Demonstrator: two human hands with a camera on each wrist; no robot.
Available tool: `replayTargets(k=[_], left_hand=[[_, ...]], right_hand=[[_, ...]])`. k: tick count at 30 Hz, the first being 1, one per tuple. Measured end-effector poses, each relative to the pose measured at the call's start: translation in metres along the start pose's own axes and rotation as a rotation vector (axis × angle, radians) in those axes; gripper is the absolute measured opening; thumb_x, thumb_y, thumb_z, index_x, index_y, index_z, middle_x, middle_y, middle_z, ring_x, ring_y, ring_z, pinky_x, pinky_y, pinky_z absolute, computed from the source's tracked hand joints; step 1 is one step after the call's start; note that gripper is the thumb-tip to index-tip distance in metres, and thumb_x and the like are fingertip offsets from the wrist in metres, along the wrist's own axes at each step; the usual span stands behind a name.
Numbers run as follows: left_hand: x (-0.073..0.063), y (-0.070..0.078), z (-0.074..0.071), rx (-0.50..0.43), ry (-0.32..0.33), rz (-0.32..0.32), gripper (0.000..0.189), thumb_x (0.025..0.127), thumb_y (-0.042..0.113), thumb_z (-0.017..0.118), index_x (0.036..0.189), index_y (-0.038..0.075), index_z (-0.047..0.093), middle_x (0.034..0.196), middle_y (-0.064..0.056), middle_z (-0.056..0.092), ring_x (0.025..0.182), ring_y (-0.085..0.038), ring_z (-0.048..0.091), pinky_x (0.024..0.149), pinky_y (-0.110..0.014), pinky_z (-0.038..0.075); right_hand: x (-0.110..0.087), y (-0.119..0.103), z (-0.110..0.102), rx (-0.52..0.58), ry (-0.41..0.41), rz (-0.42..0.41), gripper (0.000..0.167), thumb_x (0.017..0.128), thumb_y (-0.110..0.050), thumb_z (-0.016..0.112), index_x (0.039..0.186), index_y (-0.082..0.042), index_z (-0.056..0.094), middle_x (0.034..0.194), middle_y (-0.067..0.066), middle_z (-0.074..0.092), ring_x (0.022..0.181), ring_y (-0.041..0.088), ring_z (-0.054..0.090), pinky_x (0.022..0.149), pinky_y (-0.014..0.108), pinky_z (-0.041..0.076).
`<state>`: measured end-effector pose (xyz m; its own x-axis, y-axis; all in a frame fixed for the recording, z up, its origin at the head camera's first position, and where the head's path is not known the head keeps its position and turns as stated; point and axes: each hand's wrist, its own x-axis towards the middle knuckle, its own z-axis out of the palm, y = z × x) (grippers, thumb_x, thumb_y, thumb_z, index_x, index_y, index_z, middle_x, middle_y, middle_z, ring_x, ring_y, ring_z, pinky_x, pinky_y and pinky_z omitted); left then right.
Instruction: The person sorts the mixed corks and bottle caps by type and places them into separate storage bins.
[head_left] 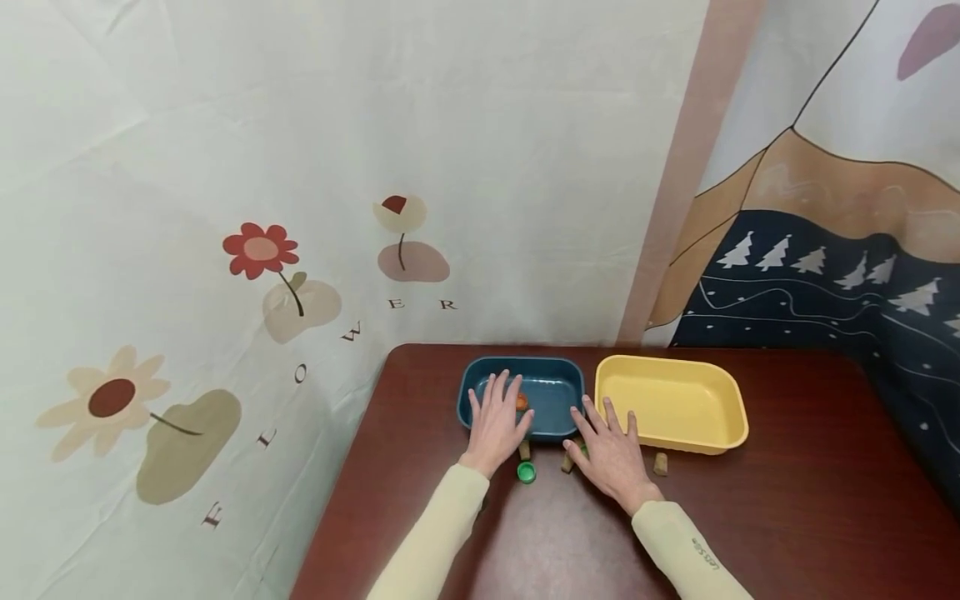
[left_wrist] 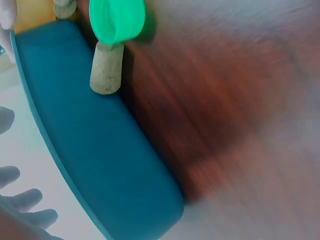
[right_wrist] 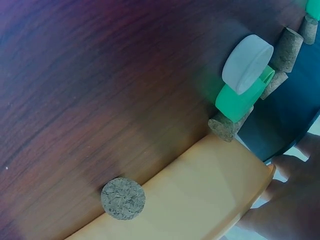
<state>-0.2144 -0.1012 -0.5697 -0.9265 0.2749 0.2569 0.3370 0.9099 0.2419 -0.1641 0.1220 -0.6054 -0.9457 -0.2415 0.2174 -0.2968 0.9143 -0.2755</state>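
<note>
Head view: an orange thing (head_left: 522, 402) is sitting in the blue tray (head_left: 557, 393), just right of the nearer left hand (head_left: 495, 427), fingers apart.

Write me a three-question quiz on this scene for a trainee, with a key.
1. Which tray has the orange piece in it?
2. True or false: the left hand and the right hand both have their fingers spread.
3. In the head view, the cap nearest the left hand is: A) red; B) green; C) black.

Key: 1. The blue tray. 2. True. 3. B.
</note>
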Motion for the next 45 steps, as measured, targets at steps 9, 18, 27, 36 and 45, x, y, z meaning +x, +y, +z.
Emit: replayTargets(k=[9,18,27,36,45], left_hand=[[-0.034,0.004,-0.005,0.010,0.073,0.078,0.073,0.097,0.044,0.071,0.156,0.012,0.044,0.162,-0.015,0.038,0.149,-0.041,0.034,0.110,-0.075,0.029],[-0.072,0.005,-0.002,0.021,0.159,0.135,0.086,0.092,0.046,0.076,0.158,0.006,0.039,0.162,-0.018,0.039,0.148,-0.045,0.036,0.107,-0.073,0.035],[-0.097,0.001,0.003,0.052,0.137,0.146,0.080,0.092,0.046,0.076,0.154,0.007,0.045,0.160,-0.018,0.042,0.149,-0.042,0.035,0.107,-0.072,0.037],[-0.108,0.004,0.006,0.141,0.066,0.185,0.079,0.091,0.050,0.076,0.153,0.012,0.047,0.157,-0.014,0.044,0.149,-0.040,0.036,0.107,-0.069,0.039],[-0.111,0.010,0.011,0.209,-0.015,0.201,0.077,0.089,0.056,0.075,0.151,0.016,0.052,0.145,-0.010,0.055,0.144,-0.035,0.044,0.107,-0.066,0.041]], right_hand=[[-0.001,0.002,0.001,-0.011,0.010,0.000,0.063,0.101,-0.051,0.061,0.152,-0.015,0.055,0.163,0.012,0.040,0.151,0.045,0.029,0.111,0.077,0.020],[0.000,0.002,-0.001,-0.004,0.043,-0.012,0.061,0.099,-0.048,0.064,0.150,-0.014,0.057,0.161,0.014,0.043,0.149,0.046,0.032,0.110,0.077,0.022],[0.001,0.001,-0.002,0.000,0.050,-0.014,0.061,0.099,-0.047,0.066,0.150,-0.014,0.057,0.160,0.015,0.044,0.150,0.046,0.032,0.111,0.078,0.021],[-0.001,0.000,-0.001,0.007,0.013,-0.005,0.063,0.101,-0.051,0.061,0.152,-0.015,0.055,0.162,0.013,0.041,0.152,0.045,0.028,0.112,0.077,0.020],[0.000,0.000,-0.001,-0.005,0.001,-0.001,0.063,0.101,-0.051,0.061,0.152,-0.016,0.054,0.163,0.012,0.040,0.152,0.045,0.028,0.112,0.077,0.019]])
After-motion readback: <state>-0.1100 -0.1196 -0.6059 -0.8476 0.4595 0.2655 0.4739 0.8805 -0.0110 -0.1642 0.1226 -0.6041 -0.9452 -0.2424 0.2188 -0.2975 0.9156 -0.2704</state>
